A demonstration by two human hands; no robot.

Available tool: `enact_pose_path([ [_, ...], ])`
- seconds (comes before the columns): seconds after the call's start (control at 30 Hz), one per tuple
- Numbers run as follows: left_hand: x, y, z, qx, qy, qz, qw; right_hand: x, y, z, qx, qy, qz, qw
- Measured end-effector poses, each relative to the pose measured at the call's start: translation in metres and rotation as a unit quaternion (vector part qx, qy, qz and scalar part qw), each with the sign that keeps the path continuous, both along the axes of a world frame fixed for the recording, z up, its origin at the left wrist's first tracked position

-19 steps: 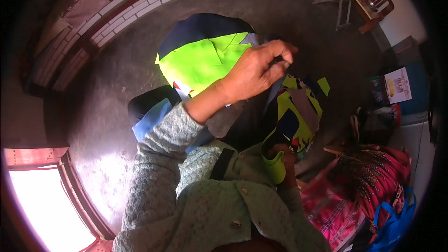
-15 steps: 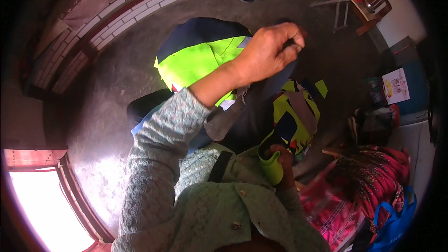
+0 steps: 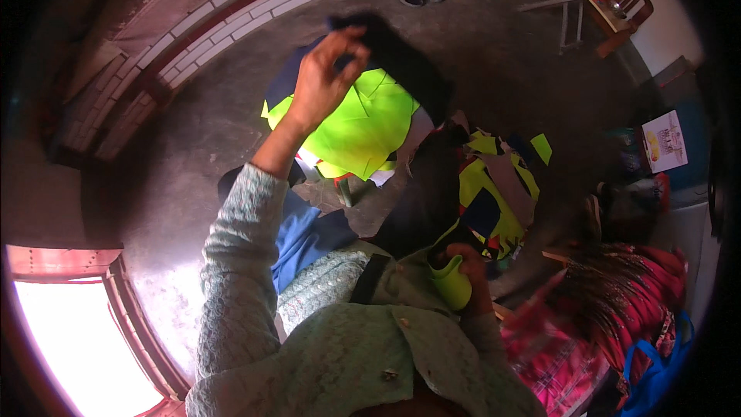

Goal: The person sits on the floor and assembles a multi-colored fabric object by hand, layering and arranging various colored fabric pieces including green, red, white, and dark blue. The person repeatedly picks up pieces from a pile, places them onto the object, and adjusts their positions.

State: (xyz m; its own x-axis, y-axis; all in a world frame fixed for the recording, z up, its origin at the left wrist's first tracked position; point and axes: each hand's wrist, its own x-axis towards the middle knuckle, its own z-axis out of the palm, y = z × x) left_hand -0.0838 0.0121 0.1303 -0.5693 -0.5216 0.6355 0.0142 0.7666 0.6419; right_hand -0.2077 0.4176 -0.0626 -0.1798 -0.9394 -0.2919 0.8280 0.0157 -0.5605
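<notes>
as the left hand [image 3: 324, 81] sweeps left, grip unclear, it's now over layered lime-green cloth [image 3: 367, 125]; right hand [image 3: 473, 268] clamps curled lime-green fabric [image 3: 451, 287].

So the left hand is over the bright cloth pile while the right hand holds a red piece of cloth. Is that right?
Not quite: the head view shows the right hand holding a yellow-green cloth piece, not red. The left hand is over the cloth pile.
</notes>
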Motion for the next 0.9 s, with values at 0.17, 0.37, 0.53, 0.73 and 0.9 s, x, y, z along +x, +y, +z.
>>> enact_pose_path([
  [0.17,0.054,-0.001,-0.069,0.002,-0.102,0.078,0.992,-0.005,-0.005,-0.007,-0.003,-0.006,0.028,1.0],
  [0.37,0.079,0.003,-0.087,0.018,-0.104,0.115,0.988,-0.003,-0.01,0.013,0.037,-0.003,0.015,0.999],
  [0.53,0.091,0.02,-0.087,-0.032,-0.106,0.151,0.982,0.005,-0.006,0.021,0.084,0.014,-0.043,0.995],
  [0.73,0.115,0.04,-0.109,0.046,-0.145,0.228,0.962,0.002,-0.015,0.023,0.092,0.041,-0.004,0.995],
  [0.9,0.129,0.036,-0.126,0.084,-0.117,0.297,0.944,0.005,-0.018,0.029,0.077,0.064,-0.02,0.995],
])
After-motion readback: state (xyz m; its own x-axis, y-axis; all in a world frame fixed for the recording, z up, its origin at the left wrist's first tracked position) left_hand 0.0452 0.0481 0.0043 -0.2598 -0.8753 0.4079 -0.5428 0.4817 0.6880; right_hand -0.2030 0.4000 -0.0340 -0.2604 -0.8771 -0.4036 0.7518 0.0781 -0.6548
